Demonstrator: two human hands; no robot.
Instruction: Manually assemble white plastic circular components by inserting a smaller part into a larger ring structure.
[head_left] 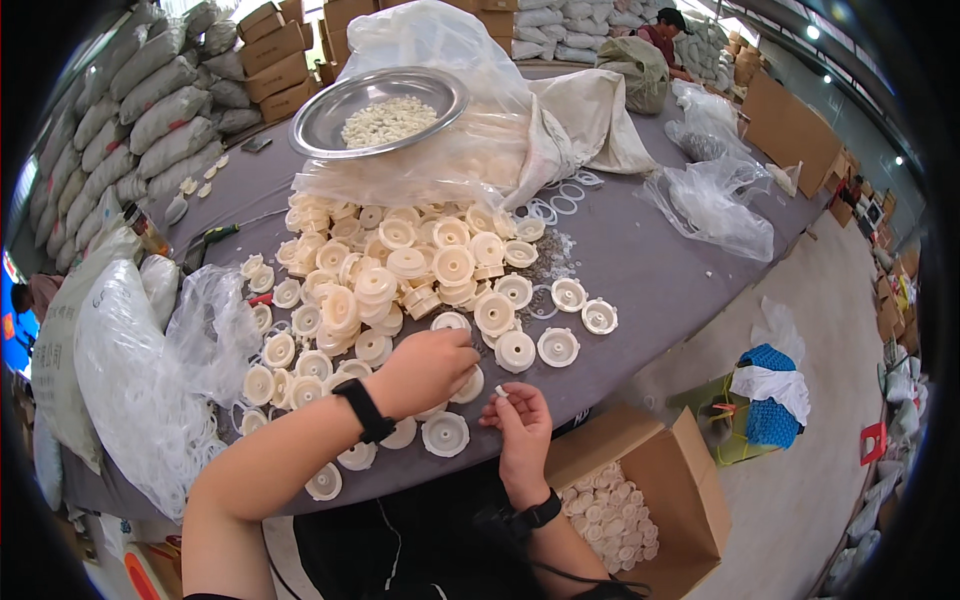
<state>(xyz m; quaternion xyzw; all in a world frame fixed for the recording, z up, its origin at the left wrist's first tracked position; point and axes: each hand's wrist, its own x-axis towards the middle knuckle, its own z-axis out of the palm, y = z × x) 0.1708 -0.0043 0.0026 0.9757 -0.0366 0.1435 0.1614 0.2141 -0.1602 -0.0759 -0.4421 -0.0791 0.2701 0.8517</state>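
A loose pile of cream plastic round caps (405,262) covers the middle of the purple-grey table, with single ones spread along its near side. My left hand (428,372) reaches across the near edge of the pile, fingers curled down among the caps. Whatever those fingertips grip is hidden beneath the hand. Close to the table's front edge, my right hand (522,428) pinches a small white plastic piece (501,391) between thumb and finger. One wide cap (445,434) lies between my two forearms.
A steel bowl (452,108) of small white pieces rests on plastic bags behind the pile. Below the table at right, a cardboard box (697,470) holds many caps. Clear bags (125,370) of white rings stand at left. Another person (662,40) sits far back.
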